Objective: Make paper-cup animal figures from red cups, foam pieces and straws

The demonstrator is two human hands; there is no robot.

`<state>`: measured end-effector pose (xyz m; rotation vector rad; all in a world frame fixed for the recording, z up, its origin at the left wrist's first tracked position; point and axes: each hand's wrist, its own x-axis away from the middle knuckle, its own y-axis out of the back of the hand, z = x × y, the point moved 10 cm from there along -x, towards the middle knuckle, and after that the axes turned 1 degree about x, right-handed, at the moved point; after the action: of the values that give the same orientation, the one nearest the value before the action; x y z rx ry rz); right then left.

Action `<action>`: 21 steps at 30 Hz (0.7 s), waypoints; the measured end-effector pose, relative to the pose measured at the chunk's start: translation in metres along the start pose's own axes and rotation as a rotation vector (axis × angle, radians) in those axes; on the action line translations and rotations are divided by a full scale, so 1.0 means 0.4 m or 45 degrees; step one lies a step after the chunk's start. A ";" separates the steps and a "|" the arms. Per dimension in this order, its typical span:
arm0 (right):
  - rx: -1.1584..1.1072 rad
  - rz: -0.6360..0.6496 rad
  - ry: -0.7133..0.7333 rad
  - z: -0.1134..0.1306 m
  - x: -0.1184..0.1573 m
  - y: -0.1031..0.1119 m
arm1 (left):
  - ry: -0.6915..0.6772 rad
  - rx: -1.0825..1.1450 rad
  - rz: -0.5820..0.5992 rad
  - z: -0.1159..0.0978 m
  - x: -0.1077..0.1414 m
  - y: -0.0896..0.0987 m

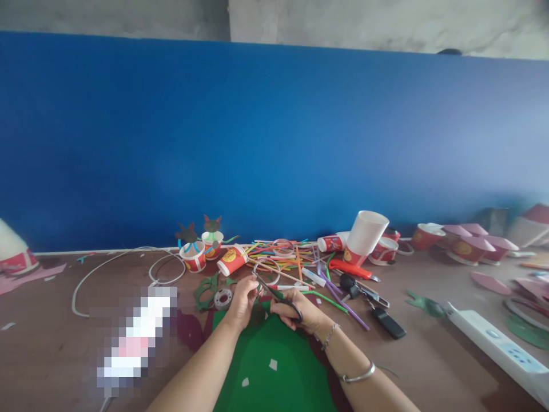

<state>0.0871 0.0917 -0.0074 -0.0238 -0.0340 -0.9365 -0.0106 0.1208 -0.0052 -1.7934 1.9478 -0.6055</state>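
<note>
Black-handled scissors (281, 297) are in my right hand (295, 309), whose fingers are wrapped round the handles. The blades point up and left toward my left hand (243, 300). That hand is closed, its fingertips pinched near the blade tips on something too small to make out. Below both hands lies a green sheet (274, 366) with small white scraps (273, 364) on it. Just left of my left hand are a roll of tape (222, 299) and a green cut-out piece (203, 293).
Beyond my hands lie colourful sticks (274, 257), a tipped red cup (233, 260) and stacked white cups (368, 232). To the right are a red cutter (349, 269), keys (349, 285) and a power strip (497, 337). A white cable (81, 286) curves at left.
</note>
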 end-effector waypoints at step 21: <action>-0.285 -0.135 -0.036 0.003 0.009 0.040 | 0.027 -0.417 0.377 0.001 0.033 -0.090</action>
<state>0.1022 0.0985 -0.0060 -0.2449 0.0441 -1.0423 0.0178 0.1052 0.0153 -1.6271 2.3775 -0.2168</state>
